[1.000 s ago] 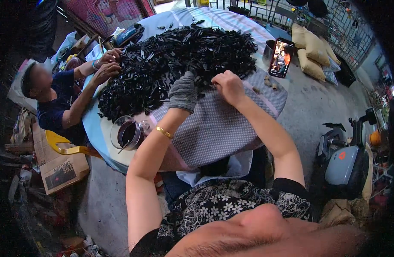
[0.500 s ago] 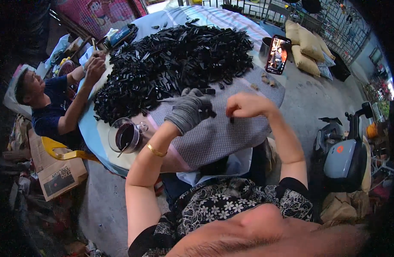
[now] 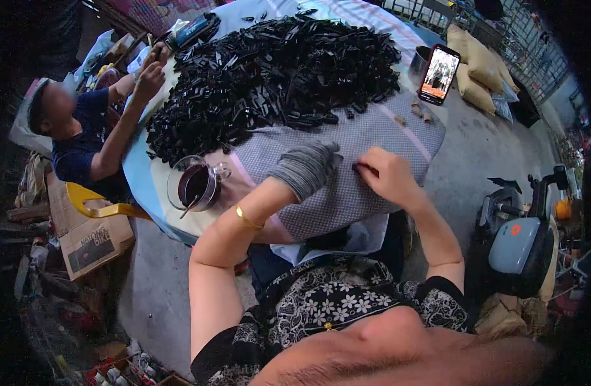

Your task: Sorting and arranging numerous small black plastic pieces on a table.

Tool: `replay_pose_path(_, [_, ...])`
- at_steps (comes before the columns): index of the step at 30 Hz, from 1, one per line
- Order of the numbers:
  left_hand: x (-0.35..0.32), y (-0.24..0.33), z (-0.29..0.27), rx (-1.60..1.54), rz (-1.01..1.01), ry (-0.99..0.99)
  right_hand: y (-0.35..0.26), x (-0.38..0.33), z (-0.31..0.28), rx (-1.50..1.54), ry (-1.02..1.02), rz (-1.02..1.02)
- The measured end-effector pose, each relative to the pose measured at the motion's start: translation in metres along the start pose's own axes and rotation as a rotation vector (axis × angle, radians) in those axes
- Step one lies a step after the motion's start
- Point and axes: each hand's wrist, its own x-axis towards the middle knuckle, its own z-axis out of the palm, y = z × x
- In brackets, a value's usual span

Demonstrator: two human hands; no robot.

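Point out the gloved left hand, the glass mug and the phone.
gloved left hand [image 3: 306, 168], head view, back of the grey glove.
glass mug [image 3: 194, 184], head view, dark liquid inside the rim.
phone [image 3: 439, 74], head view, middle of the lit screen.

A grey knitted glove [image 3: 306, 168] covers the left hand, the checked tablecloth [image 3: 347, 193] looks matt woven, the black pieces [image 3: 270, 71] plastic-glossy, the jug [image 3: 196, 183] clear glass.

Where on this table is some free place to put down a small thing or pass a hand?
Bare checked cloth lies right of the right hand, below the phone. A smaller pale strip lies between the glass jug and the gloved left hand. The far half is crowded: the black parts pile covers it, and another person's hands work its left edge.
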Motion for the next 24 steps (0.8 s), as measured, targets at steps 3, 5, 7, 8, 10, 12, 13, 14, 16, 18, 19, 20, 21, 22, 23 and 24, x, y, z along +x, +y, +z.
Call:
replay_pose_path(3, [-0.001, 0.008, 0.015, 0.169, -0.016, -0.051, -0.006, -0.006, 0.005, -0.054, 0.052, -0.08])
replay_pose_path(5, [-0.001, 0.005, 0.025, 0.246, 0.102, 0.25, -0.01, -0.011, 0.005, -0.092, 0.067, -0.096])
replay_pose_path(7, [0.002, 0.003, 0.023, 0.198, 0.039, 0.122, -0.008, -0.014, 0.007, -0.036, 0.102, -0.087])
replay_pose_path(8, [0.004, 0.005, 0.019, 0.15, -0.025, -0.005, -0.006, -0.016, 0.007, -0.037, 0.104, -0.085])
replay_pose_path(10, [0.008, 0.011, 0.007, -0.018, -0.099, 0.004, -0.001, -0.017, 0.006, -0.043, 0.125, -0.054])
replay_pose_path(12, [0.007, 0.007, 0.005, -0.218, -0.149, 0.016, 0.002, -0.018, 0.005, -0.031, 0.133, -0.016])
replay_pose_path(13, [0.004, 0.001, 0.009, -0.215, -0.152, 0.02, 0.002, -0.016, 0.005, -0.014, 0.135, 0.006])
replay_pose_path(14, [0.004, -0.005, 0.017, -0.22, -0.055, 0.048, 0.002, -0.015, 0.005, -0.018, 0.139, 0.007])
replay_pose_path(16, [0.004, -0.008, 0.028, -0.299, 0.038, 0.086, -0.001, -0.013, 0.006, 0.139, 0.205, -0.074])
replay_pose_path(18, [0.006, -0.008, 0.036, -0.561, -0.026, 0.068, -0.002, -0.007, 0.009, 0.23, 0.195, -0.093])
replay_pose_path(19, [0.008, -0.004, 0.033, -0.823, -0.089, 0.044, -0.002, -0.006, 0.01, 0.319, 0.187, -0.109])
replay_pose_path(20, [0.01, -0.004, 0.025, -0.683, -0.14, -0.058, -0.001, -0.006, 0.009, 0.317, 0.191, -0.105])
replay_pose_path(21, [0.01, 0.001, 0.02, -0.683, -0.136, -0.062, 0.0, -0.007, 0.009, 0.355, 0.126, -0.053])
replay_pose_path(22, [0.009, 0.005, 0.015, -0.721, -0.111, -0.082, 0.001, -0.007, 0.008, 0.395, 0.059, -0.005])
replay_pose_path(23, [0.009, 0.006, 0.013, -0.758, -0.086, -0.101, 0.003, -0.006, 0.007, 0.395, 0.062, -0.006])
replay_pose_path(24, [0.007, -0.008, 0.028, -0.815, 0.077, 0.006, 0.006, -0.004, 0.006, 0.541, -0.033, 0.134])
